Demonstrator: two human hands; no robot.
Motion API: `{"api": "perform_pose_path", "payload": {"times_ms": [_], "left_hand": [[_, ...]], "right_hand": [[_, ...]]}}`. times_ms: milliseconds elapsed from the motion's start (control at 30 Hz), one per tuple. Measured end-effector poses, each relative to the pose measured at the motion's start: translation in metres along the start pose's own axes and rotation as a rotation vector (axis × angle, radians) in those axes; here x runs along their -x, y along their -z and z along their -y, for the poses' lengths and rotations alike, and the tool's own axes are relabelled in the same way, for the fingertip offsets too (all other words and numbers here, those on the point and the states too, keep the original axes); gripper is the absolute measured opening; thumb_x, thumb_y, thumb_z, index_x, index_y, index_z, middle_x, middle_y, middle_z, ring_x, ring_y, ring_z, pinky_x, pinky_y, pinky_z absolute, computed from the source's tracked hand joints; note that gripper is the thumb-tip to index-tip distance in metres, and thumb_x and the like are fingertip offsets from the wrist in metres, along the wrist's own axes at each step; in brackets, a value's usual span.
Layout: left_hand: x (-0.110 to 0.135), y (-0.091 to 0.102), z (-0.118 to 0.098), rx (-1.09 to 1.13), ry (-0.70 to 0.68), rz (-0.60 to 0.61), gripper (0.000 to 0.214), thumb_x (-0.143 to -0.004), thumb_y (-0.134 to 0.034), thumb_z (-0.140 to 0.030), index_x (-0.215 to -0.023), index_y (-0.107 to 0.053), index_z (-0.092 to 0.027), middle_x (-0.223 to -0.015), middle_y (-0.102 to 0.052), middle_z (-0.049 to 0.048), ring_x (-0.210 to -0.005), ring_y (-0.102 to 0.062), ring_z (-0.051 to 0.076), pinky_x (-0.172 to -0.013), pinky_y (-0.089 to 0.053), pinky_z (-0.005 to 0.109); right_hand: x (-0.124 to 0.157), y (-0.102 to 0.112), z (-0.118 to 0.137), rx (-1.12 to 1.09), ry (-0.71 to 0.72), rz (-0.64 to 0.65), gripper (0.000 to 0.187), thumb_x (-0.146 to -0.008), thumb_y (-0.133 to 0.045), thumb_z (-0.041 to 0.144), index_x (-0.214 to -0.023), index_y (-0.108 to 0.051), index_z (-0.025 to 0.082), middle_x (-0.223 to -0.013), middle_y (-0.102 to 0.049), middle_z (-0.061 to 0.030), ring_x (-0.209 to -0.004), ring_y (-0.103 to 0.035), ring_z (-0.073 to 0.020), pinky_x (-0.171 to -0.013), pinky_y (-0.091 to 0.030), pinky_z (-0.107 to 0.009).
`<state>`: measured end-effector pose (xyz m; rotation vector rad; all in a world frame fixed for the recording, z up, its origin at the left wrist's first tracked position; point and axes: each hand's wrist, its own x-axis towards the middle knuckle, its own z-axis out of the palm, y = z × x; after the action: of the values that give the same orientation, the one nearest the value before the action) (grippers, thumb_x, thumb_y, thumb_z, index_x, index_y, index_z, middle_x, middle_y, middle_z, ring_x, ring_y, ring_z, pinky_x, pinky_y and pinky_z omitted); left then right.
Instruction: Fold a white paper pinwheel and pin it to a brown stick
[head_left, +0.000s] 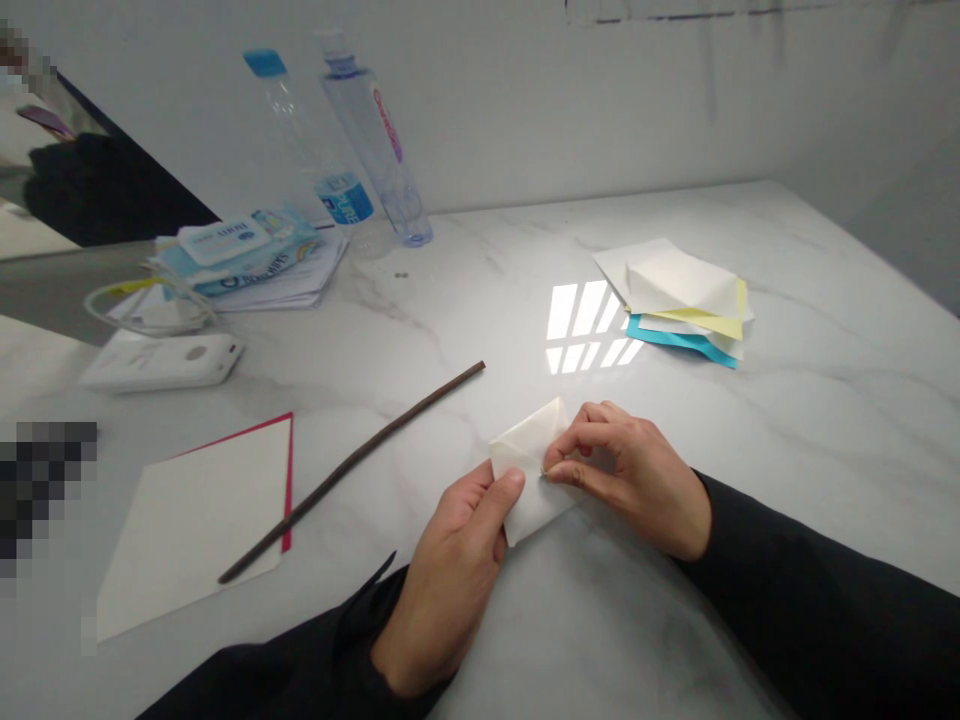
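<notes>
I read the left hand (442,580) closed on the folded white paper (536,510), anchoring it over the marble bench (817,450). The right hand (630,480) pinches the paper's edge between thumb and forefinger, the left hand's hold keeping the sheet steady against that pinch.

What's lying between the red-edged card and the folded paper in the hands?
In the head view, a long dark stick lies between the red-edged white card and the folded white paper, its lower end resting across the card.
</notes>
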<state>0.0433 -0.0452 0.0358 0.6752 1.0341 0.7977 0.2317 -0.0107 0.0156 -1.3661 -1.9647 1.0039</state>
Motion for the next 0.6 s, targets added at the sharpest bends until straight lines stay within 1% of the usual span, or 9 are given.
{"api": "perform_pose_path", "payload": {"times_ms": [133, 267, 400, 600], "left_hand": [[-0.0003, 0.0005, 0.0006, -0.005, -0.008, 0.007, 0.043, -0.096, -0.063, -0.051, -0.124, -0.072, -0.019, -0.106, -0.078, 0.0073, -0.096, -0.069, 0.027, -0.079, -0.053, 0.031], [-0.0016, 0.0023, 0.002, -0.028, -0.008, 0.009, 0.045, -0.097, -0.062, -0.052, -0.126, -0.071, -0.019, -0.108, -0.077, 0.0075, -0.098, -0.068, 0.026, -0.078, -0.051, 0.03], [-0.0017, 0.0037, 0.0022, -0.034, -0.016, 0.02, 0.048, -0.097, -0.062, -0.053, -0.129, -0.07, -0.019, -0.11, -0.077, 0.0079, -0.099, -0.068, 0.027, -0.081, -0.052, 0.031], [-0.0008, 0.0012, -0.0001, -0.024, -0.005, 0.019, 0.048, -0.095, -0.062, -0.054, -0.129, -0.07, -0.02, -0.108, -0.078, 0.0074, -0.097, -0.069, 0.028, -0.079, -0.053, 0.032]], "right_hand": [[0.0001, 0.0014, 0.0011, -0.028, -0.016, 0.012, 0.007, -0.092, -0.075, 0.026, -0.085, -0.078, 0.025, -0.085, -0.067, -0.0026, -0.087, -0.06, -0.0202, -0.081, -0.046, -0.035], [0.0001, 0.0024, 0.0021, -0.026, -0.022, 0.011, 0.008, -0.092, -0.075, 0.024, -0.085, -0.079, 0.026, -0.083, -0.066, -0.0018, -0.086, -0.059, -0.0189, -0.078, -0.044, -0.033], [0.0002, 0.0024, 0.0022, -0.025, -0.014, 0.013, 0.009, -0.092, -0.075, 0.022, -0.085, -0.079, 0.026, -0.082, -0.065, -0.0011, -0.084, -0.058, -0.018, -0.078, -0.043, -0.032], [0.0004, 0.0023, 0.0021, -0.032, -0.018, 0.019, 0.008, -0.092, -0.075, 0.024, -0.085, -0.079, 0.027, -0.081, -0.065, -0.0011, -0.084, -0.058, -0.0183, -0.078, -0.043, -0.033]]}}
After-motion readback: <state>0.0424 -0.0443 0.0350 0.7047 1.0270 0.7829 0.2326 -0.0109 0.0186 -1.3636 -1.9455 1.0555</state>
